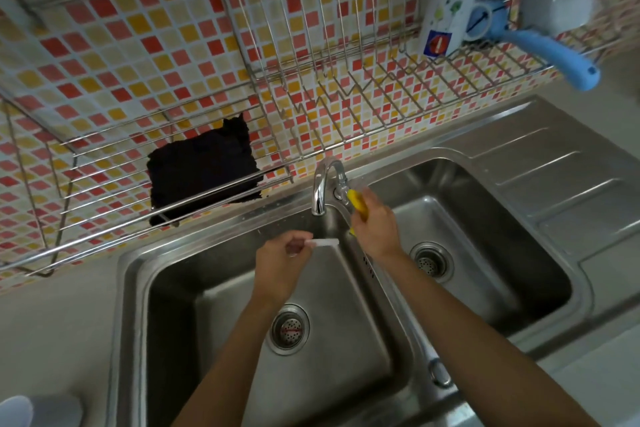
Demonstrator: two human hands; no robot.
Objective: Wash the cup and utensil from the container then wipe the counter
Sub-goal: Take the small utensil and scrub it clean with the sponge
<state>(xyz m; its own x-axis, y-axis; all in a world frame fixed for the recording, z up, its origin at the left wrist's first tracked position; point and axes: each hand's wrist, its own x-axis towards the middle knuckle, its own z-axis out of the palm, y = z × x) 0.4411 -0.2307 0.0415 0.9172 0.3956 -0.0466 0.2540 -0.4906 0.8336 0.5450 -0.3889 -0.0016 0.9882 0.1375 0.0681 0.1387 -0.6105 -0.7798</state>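
Note:
My left hand (pixel 282 255) is over the left basin, closed on a thin white utensil (pixel 325 243) that sticks out to the right, toward the faucet (pixel 323 184). My right hand (pixel 372 222) is just right of the spout, gripping a yellow sponge (pixel 356 203) close to the faucet base. I cannot tell whether water is running. A blue-and-white cup (pixel 485 19) lies in the wire rack at the upper right. A grey container (pixel 52 411) shows at the bottom left corner.
The steel double sink (pixel 381 305) has a drain in each basin and a ribbed drainboard (pixel 561 184) at right. A wire dish rack (pixel 346 80) hangs on the tiled wall, holding a black cloth (pixel 204 166), a white carton (pixel 446 17) and a blue-handled scoop (pixel 554 45).

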